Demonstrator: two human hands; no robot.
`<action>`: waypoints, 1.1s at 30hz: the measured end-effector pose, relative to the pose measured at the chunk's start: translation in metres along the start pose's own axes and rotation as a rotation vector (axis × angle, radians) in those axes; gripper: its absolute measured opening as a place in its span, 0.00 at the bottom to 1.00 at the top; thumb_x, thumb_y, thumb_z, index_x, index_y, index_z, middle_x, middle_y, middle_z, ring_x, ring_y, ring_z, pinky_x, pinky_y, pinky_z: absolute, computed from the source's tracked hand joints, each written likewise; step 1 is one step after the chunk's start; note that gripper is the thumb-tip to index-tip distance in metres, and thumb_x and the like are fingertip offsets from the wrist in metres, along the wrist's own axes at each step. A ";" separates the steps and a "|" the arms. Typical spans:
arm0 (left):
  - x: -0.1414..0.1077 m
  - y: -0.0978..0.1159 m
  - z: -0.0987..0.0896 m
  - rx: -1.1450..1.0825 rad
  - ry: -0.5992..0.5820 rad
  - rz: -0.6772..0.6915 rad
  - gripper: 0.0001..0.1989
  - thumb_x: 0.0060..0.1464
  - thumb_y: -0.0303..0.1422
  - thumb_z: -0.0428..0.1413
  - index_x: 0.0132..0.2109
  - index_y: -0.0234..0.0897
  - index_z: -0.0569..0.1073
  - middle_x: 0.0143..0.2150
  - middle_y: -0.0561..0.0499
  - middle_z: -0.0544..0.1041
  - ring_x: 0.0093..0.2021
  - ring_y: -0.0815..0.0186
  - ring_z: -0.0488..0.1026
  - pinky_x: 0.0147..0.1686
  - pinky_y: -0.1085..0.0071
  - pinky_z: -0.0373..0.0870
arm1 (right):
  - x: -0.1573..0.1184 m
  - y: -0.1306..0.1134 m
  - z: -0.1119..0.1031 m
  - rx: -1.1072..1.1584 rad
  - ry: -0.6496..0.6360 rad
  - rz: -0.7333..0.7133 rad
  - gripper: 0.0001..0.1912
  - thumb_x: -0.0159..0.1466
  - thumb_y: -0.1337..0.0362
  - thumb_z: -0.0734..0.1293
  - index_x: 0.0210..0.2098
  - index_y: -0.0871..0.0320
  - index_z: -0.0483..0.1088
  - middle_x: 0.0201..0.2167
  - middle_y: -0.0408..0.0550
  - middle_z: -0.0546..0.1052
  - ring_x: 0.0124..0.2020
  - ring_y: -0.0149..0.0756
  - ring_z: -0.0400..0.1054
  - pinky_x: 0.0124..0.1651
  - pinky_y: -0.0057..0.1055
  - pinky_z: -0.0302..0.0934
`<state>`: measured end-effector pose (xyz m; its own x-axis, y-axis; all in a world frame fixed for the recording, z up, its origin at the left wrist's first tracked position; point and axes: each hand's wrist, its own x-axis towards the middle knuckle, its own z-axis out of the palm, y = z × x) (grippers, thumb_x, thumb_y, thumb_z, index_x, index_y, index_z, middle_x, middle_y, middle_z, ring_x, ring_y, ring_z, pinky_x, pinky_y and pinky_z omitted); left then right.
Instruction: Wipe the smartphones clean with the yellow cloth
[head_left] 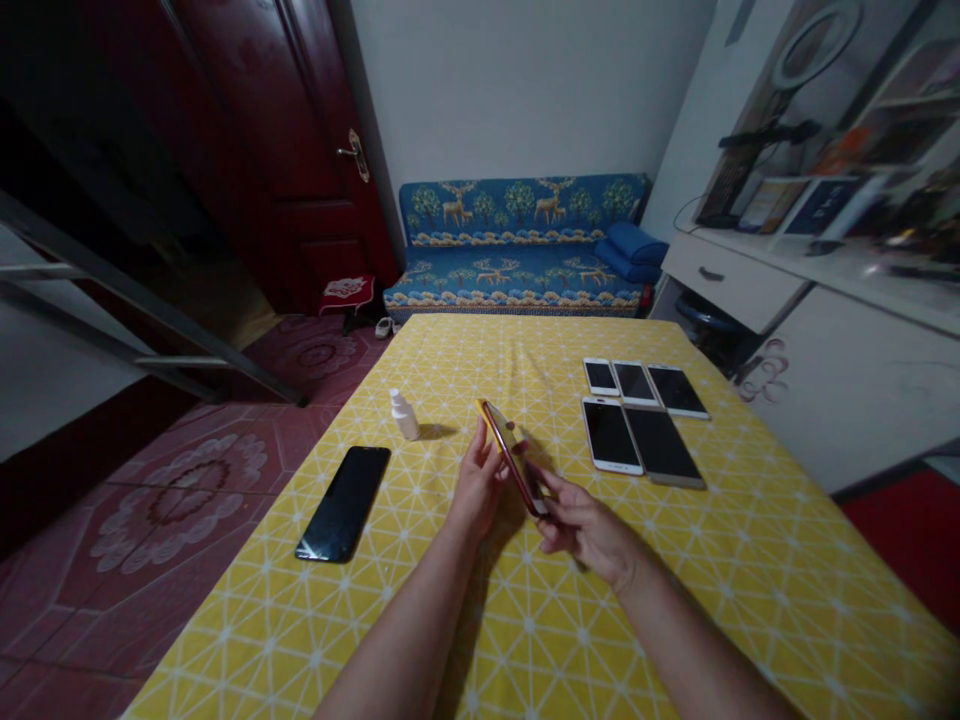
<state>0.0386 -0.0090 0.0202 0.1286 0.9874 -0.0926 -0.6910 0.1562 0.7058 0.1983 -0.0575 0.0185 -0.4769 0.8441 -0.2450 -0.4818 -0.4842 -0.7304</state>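
Observation:
A smartphone (516,458) with a dark red edge is held tilted above the table, its glossy screen turned to the right. My left hand (478,478) is closed on its left side and back. A small bit of yellow material (481,408) shows at the phone's upper end by my left fingers; whether it is cloth or part of a case I cannot tell. My right hand (583,522) grips the lower end, thumb near the screen. To the left stand a small white bottle (405,416) and, nearer me, a large black phone (343,505) lying flat.
Several phones lie in two rows on the right, among them a white-framed phone (612,436) and a grey phone (664,446). A yellow patterned cloth (525,630) covers the table. Beyond are a blue sofa (517,262), a stool (347,293) and a white desk (731,285).

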 end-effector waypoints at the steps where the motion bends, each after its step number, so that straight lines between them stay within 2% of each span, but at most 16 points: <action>1: 0.000 0.000 -0.001 0.023 -0.006 0.007 0.45 0.45 0.37 0.70 0.67 0.53 0.60 0.58 0.45 0.74 0.46 0.61 0.78 0.37 0.71 0.75 | 0.000 0.001 0.000 0.004 -0.007 0.004 0.33 0.57 0.66 0.74 0.61 0.50 0.66 0.31 0.43 0.75 0.24 0.26 0.67 0.29 0.25 0.68; 3: 0.000 0.001 -0.002 0.065 0.006 0.020 0.46 0.45 0.35 0.70 0.68 0.51 0.59 0.54 0.45 0.77 0.40 0.65 0.79 0.34 0.73 0.75 | -0.001 0.002 0.003 -0.017 -0.021 0.012 0.27 0.57 0.64 0.74 0.57 0.52 0.71 0.32 0.45 0.77 0.27 0.28 0.70 0.33 0.28 0.69; 6: -0.004 0.002 -0.004 0.094 0.012 -0.020 0.49 0.47 0.36 0.68 0.71 0.49 0.53 0.37 0.50 0.80 0.22 0.72 0.73 0.22 0.76 0.70 | 0.001 0.003 0.006 -0.040 -0.006 0.007 0.18 0.57 0.60 0.74 0.46 0.58 0.77 0.39 0.52 0.80 0.37 0.36 0.75 0.44 0.36 0.71; 8: -0.007 0.002 -0.003 0.114 -0.015 -0.078 0.48 0.50 0.39 0.66 0.72 0.49 0.49 0.28 0.55 0.77 0.13 0.75 0.64 0.13 0.78 0.62 | 0.002 0.004 0.008 -0.010 0.024 0.025 0.19 0.58 0.54 0.72 0.43 0.61 0.77 0.41 0.56 0.81 0.41 0.41 0.76 0.49 0.39 0.69; 10: -0.009 0.003 -0.002 0.152 -0.022 -0.116 0.48 0.51 0.40 0.65 0.72 0.48 0.49 0.23 0.58 0.74 0.10 0.76 0.59 0.10 0.79 0.57 | 0.004 0.005 0.008 0.031 0.063 0.057 0.24 0.61 0.47 0.69 0.44 0.62 0.77 0.40 0.59 0.81 0.43 0.44 0.77 0.50 0.40 0.68; 11: -0.009 0.003 -0.002 0.170 -0.008 -0.118 0.47 0.50 0.40 0.65 0.72 0.47 0.51 0.23 0.58 0.73 0.11 0.75 0.60 0.10 0.79 0.57 | 0.005 0.005 0.009 0.041 0.082 0.068 0.26 0.61 0.45 0.67 0.44 0.62 0.77 0.40 0.59 0.81 0.43 0.44 0.77 0.50 0.40 0.68; 13: -0.007 0.003 -0.002 0.183 0.030 -0.081 0.46 0.46 0.38 0.68 0.70 0.45 0.57 0.27 0.55 0.77 0.16 0.72 0.68 0.16 0.77 0.66 | 0.007 0.006 0.009 0.026 0.132 0.063 0.28 0.61 0.42 0.66 0.45 0.61 0.76 0.42 0.59 0.81 0.46 0.46 0.76 0.50 0.41 0.68; 15: -0.003 0.002 -0.003 0.168 0.061 -0.004 0.43 0.43 0.36 0.70 0.66 0.42 0.65 0.36 0.48 0.81 0.29 0.66 0.78 0.30 0.72 0.75 | 0.008 0.007 0.009 -0.022 0.215 -0.001 0.27 0.59 0.42 0.68 0.44 0.59 0.76 0.41 0.57 0.81 0.45 0.46 0.76 0.48 0.42 0.69; 17: 0.001 0.001 -0.005 0.172 0.085 0.068 0.39 0.40 0.36 0.71 0.61 0.38 0.71 0.45 0.43 0.82 0.42 0.59 0.79 0.43 0.66 0.75 | 0.008 0.006 0.007 -0.109 0.314 -0.116 0.25 0.57 0.43 0.71 0.42 0.57 0.76 0.40 0.54 0.82 0.42 0.45 0.77 0.45 0.40 0.70; 19: 0.005 0.001 -0.009 0.207 0.128 0.111 0.36 0.39 0.36 0.72 0.58 0.36 0.74 0.49 0.41 0.81 0.48 0.54 0.78 0.49 0.62 0.73 | 0.008 0.002 0.003 -0.253 0.377 -0.224 0.24 0.56 0.44 0.72 0.42 0.56 0.76 0.37 0.51 0.81 0.37 0.42 0.76 0.38 0.35 0.70; 21: 0.008 0.001 -0.012 0.245 0.179 0.144 0.34 0.40 0.35 0.71 0.56 0.35 0.76 0.50 0.40 0.81 0.51 0.52 0.77 0.52 0.60 0.71 | 0.008 -0.002 0.000 -0.434 0.418 -0.269 0.25 0.54 0.44 0.73 0.41 0.58 0.77 0.30 0.48 0.80 0.26 0.37 0.73 0.26 0.30 0.65; 24: 0.010 0.000 -0.014 0.296 0.218 0.185 0.29 0.41 0.35 0.71 0.53 0.35 0.78 0.49 0.41 0.81 0.53 0.52 0.75 0.54 0.59 0.70 | 0.005 -0.007 -0.001 -0.630 0.451 -0.260 0.23 0.50 0.45 0.74 0.33 0.59 0.76 0.19 0.41 0.73 0.13 0.27 0.59 0.16 0.25 0.52; 26: 0.011 0.000 -0.013 0.335 0.225 0.196 0.27 0.41 0.35 0.70 0.51 0.35 0.79 0.48 0.41 0.82 0.53 0.52 0.75 0.55 0.58 0.69 | 0.004 -0.008 0.002 -0.696 0.413 -0.247 0.20 0.50 0.46 0.74 0.27 0.58 0.72 0.15 0.39 0.70 0.12 0.26 0.56 0.16 0.24 0.49; 28: 0.010 -0.001 -0.011 0.352 0.220 0.195 0.25 0.42 0.35 0.70 0.50 0.35 0.79 0.47 0.41 0.82 0.53 0.52 0.76 0.56 0.58 0.68 | 0.003 -0.007 0.004 -0.717 0.391 -0.250 0.20 0.52 0.47 0.73 0.23 0.56 0.69 0.13 0.39 0.68 0.13 0.27 0.59 0.17 0.24 0.51; 33: 0.007 0.004 -0.006 0.313 0.212 0.172 0.23 0.44 0.37 0.68 0.49 0.34 0.80 0.48 0.41 0.82 0.53 0.50 0.76 0.56 0.55 0.68 | 0.007 -0.005 0.000 -0.671 0.446 -0.275 0.21 0.51 0.44 0.71 0.23 0.56 0.68 0.12 0.40 0.69 0.14 0.30 0.61 0.19 0.26 0.56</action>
<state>0.0325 -0.0017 0.0181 -0.1417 0.9872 -0.0738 -0.4360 0.0047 0.9000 0.1974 -0.0497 0.0202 -0.0045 0.9916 -0.1293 0.0671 -0.1287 -0.9894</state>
